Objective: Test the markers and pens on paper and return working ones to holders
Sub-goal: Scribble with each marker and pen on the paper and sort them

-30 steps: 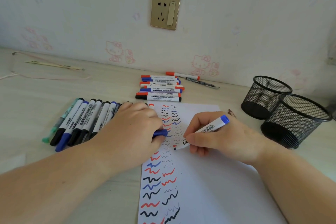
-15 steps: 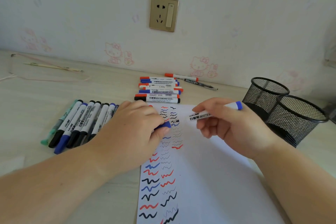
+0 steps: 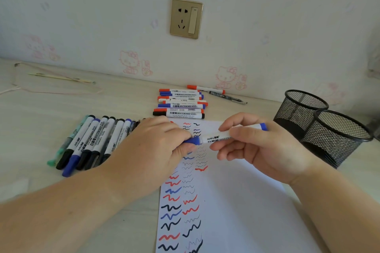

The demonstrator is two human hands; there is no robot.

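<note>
My right hand (image 3: 259, 148) grips a white blue-ended whiteboard marker (image 3: 218, 136), level above the paper. My left hand (image 3: 156, 146) pinches its blue cap (image 3: 192, 140), which meets the marker's tip end. Under both hands lies a white sheet (image 3: 236, 211) covered with red, blue and black squiggles. Two black mesh holders (image 3: 337, 135) stand at the right, with nothing visible inside them.
A row of several markers and pens (image 3: 90, 141) lies left of the paper. Another group of whiteboard markers (image 3: 181, 104) lies behind the sheet, with a red-capped marker (image 3: 205, 88) and a dark pen (image 3: 228, 97) near the wall. A wall socket (image 3: 186, 18) is above.
My right hand lifted the marker off the paper, turned it level and brought its tip to the cap in my left hand.
</note>
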